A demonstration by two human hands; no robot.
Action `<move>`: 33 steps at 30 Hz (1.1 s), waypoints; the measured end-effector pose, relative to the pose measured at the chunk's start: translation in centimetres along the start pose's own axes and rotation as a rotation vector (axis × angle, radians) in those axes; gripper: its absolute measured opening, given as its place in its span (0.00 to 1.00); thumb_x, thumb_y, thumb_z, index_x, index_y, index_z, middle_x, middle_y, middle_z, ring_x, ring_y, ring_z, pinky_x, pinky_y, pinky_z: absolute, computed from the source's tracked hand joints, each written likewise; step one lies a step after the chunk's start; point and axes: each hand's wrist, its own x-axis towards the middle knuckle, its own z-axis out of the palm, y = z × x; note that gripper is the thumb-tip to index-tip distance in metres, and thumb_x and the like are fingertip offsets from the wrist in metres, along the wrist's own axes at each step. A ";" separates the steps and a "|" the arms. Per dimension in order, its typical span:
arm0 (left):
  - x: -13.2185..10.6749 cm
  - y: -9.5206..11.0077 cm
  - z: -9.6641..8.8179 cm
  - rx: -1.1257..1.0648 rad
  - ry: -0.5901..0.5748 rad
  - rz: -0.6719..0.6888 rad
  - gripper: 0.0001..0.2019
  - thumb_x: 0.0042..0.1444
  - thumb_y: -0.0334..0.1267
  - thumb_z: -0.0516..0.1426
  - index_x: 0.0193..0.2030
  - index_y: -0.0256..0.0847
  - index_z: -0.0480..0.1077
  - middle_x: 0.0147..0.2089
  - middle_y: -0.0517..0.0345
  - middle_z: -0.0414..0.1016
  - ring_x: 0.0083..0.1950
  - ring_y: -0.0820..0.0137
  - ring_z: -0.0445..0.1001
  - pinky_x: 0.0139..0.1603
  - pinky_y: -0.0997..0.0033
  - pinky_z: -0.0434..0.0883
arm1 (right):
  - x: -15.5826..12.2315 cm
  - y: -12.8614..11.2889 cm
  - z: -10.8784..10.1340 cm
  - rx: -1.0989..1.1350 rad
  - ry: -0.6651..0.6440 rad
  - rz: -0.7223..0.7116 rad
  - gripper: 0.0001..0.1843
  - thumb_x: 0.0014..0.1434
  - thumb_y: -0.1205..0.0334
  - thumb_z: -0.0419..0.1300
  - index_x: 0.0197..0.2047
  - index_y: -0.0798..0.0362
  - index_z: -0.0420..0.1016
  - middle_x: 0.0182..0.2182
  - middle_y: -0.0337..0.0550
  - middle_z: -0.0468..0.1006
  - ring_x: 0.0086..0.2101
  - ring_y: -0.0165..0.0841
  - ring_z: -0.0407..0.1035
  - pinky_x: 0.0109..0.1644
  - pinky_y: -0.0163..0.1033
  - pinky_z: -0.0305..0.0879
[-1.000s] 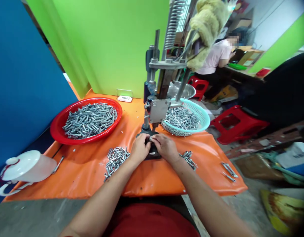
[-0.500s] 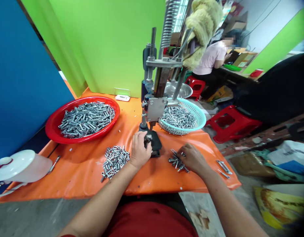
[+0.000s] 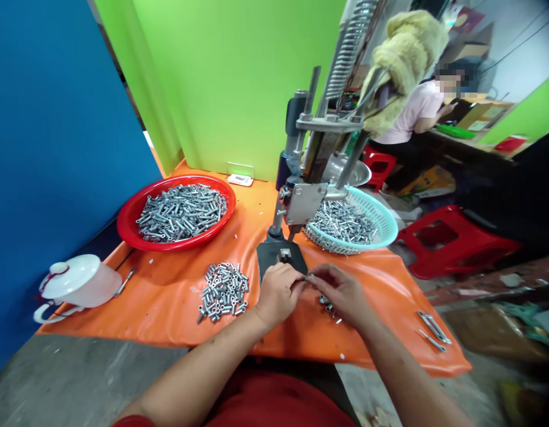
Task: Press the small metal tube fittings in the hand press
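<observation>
My left hand [image 3: 281, 292] and my right hand [image 3: 340, 293] meet just in front of the press [image 3: 306, 204], fingertips pinched together. Between them is a small metal part [image 3: 308, 278], mostly hidden by the fingers. Both hands are closed. Behind the left fingers lies the black press base [image 3: 267, 258], with a small metal fixture [image 3: 285, 255] on it. To the left is a heap of short metal sleeves with round eye ends [image 3: 224, 290]. A smaller pile of metal parts [image 3: 328, 306] shows partly from under my right hand.
A red basin [image 3: 125, 228] full of metal parts stands at the back left, a light-blue basket [image 3: 387, 228] of parts at the back right. A white lidded jug [image 3: 89, 281] is far left. Loose metal pieces [image 3: 433, 327] lie near the right edge. A person [image 3: 419, 110] sits beyond.
My left hand has drawn back from the press fixture. My right hand has left the small pile and moved leftward to meet it. The whole view has shifted slightly to the left.
</observation>
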 end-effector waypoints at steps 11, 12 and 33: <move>3.1 -3.7 0.8 -0.278 0.299 -0.339 0.02 0.52 0.33 0.59 0.33 0.38 0.70 0.35 0.58 0.65 0.35 0.72 0.65 0.37 0.72 0.66 | 6.6 -0.6 1.5 -0.159 0.116 -0.292 0.08 0.58 0.58 0.58 0.36 0.54 0.72 0.33 0.42 0.75 0.34 0.30 0.70 0.39 0.36 0.66; 3.2 -3.8 0.8 -0.288 0.300 -0.338 0.01 0.52 0.32 0.59 0.33 0.38 0.70 0.34 0.58 0.66 0.36 0.72 0.66 0.37 0.73 0.65 | 6.8 -0.7 1.5 -0.190 0.102 -0.315 0.07 0.59 0.58 0.57 0.36 0.53 0.72 0.32 0.42 0.75 0.34 0.30 0.69 0.38 0.35 0.65; 3.8 -3.6 1.4 -0.358 0.345 -0.316 0.05 0.54 0.34 0.58 0.29 0.39 0.74 0.31 0.60 0.66 0.35 0.74 0.67 0.38 0.75 0.65 | 9.4 -1.2 -1.6 -0.144 -0.044 -0.266 0.11 0.57 0.54 0.58 0.33 0.53 0.73 0.24 0.38 0.73 0.25 0.26 0.68 0.29 0.32 0.65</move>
